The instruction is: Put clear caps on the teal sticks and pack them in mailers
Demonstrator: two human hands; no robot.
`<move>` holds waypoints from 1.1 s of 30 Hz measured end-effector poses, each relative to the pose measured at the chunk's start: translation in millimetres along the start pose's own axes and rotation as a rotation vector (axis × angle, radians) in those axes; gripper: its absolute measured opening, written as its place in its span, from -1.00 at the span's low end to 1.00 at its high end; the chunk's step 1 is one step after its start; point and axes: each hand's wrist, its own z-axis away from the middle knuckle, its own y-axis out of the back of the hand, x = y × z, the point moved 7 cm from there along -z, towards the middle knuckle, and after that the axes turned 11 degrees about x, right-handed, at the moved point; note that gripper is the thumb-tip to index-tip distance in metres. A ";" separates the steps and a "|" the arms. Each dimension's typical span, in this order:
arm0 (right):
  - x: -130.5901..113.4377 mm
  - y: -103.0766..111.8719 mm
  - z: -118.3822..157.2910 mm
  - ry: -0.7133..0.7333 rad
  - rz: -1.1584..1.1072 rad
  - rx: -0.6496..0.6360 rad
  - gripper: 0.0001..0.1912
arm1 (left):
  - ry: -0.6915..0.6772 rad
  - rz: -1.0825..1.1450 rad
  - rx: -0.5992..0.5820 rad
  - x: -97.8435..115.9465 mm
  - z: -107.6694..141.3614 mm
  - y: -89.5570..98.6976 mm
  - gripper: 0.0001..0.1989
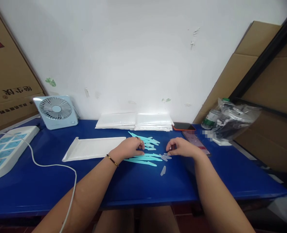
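Observation:
Turquoise eyebrow razors (145,158) lie in two loose groups on the blue table, mostly pointing right. My left hand (132,148) rests over them with curled fingers, the thumb low by the razors. Whatever it may grip is hidden. To the right, my right hand (179,147) has its fingers bent and drawn together just above a few small translucent blade caps (167,157). Its fingertips are close to the caps, and I cannot make out what is between them. Another translucent cap (163,171) lies apart, nearer the front edge.
A white padded envelope (90,149) lies left of the razors. Stacked white envelopes (116,121) sit against the wall. Two phones (184,126) (196,142), a bottle (210,119) and a plastic bag (233,121) are right. A fan (57,111), power strip (14,145) and white cable (73,174) are left.

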 end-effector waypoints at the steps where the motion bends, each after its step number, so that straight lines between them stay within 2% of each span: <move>1: 2.6 -1.8 1.3 -0.012 0.014 -0.040 -0.77 | 0.006 0.019 -0.055 0.7 1.7 -3.4 -0.83; 4: 5.2 -6.1 0.9 -0.033 0.019 -0.067 -0.80 | 0.081 0.008 -0.105 0.4 3.0 -6.8 -0.90; 10: 6.3 -10.2 -7.5 -0.076 -0.038 0.021 -0.79 | 0.190 -0.081 -0.018 -9.7 1.0 -1.6 -0.91; 15: -6.3 -20.7 -10.9 -0.019 -0.102 0.031 -0.76 | 0.183 -0.050 0.024 -14.9 -1.5 -4.9 -0.89; 21: -19.9 -28.4 -13.3 0.020 -0.084 0.067 -0.79 | 0.136 -0.029 0.028 -7.7 -6.9 -15.7 -0.91; 26: -17.3 -14.8 -7.9 0.001 -0.056 0.101 -0.74 | 0.094 -0.037 0.102 -1.3 -4.5 -2.4 -0.83; 28: -15.0 -10.7 -2.0 -0.004 -0.044 0.033 -0.70 | 0.057 0.013 0.061 3.1 -0.9 1.1 -0.78; 31: -11.7 -13.8 7.1 -0.010 -0.016 -0.140 -0.69 | 0.061 0.100 -0.101 6.0 5.3 -5.1 -0.78; 33: -8.9 -15.0 8.5 -0.014 0.023 -0.172 -0.75 | 0.091 0.124 -0.161 5.2 7.5 -10.3 -0.81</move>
